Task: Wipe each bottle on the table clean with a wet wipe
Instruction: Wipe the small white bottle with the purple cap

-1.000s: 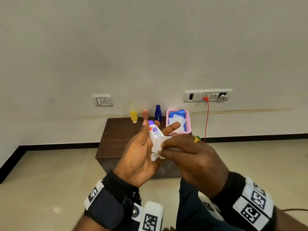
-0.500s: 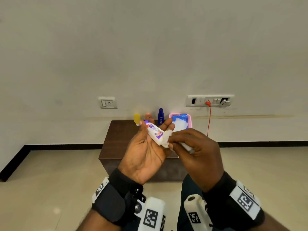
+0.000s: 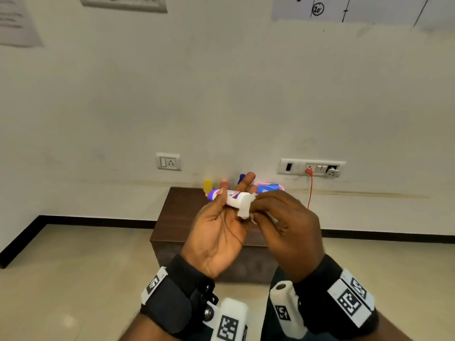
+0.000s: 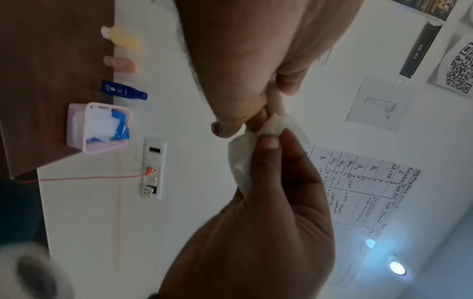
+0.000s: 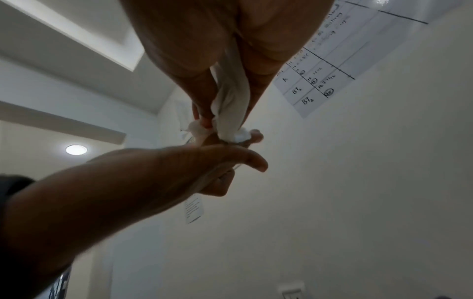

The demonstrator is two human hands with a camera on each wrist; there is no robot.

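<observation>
A small white bottle (image 3: 232, 197) with a purple cap lies almost level in the air, held between the thumb and fingers of my left hand (image 3: 219, 225). My right hand (image 3: 280, 217) pinches a white wet wipe (image 3: 245, 210) against the bottle's base end. The same wipe (image 4: 271, 126) (image 5: 230, 113) shows bunched between the fingertips in both wrist views. On the brown table (image 3: 179, 212) by the wall stand a yellow bottle (image 4: 122, 38), a peach bottle (image 4: 121, 64) and a dark blue bottle (image 4: 122, 91).
A pink basket (image 4: 76, 125) with a blue pack of wipes sits at the table's back right. A red cable (image 3: 310, 190) hangs from the wall socket strip (image 3: 311, 167) beside it. Tiled floor surrounds the low table.
The bottle has tipped from upright to nearly level, cap toward the left. Both hands rose with it, and the wipe slid to the base end. The head view tilted up.
</observation>
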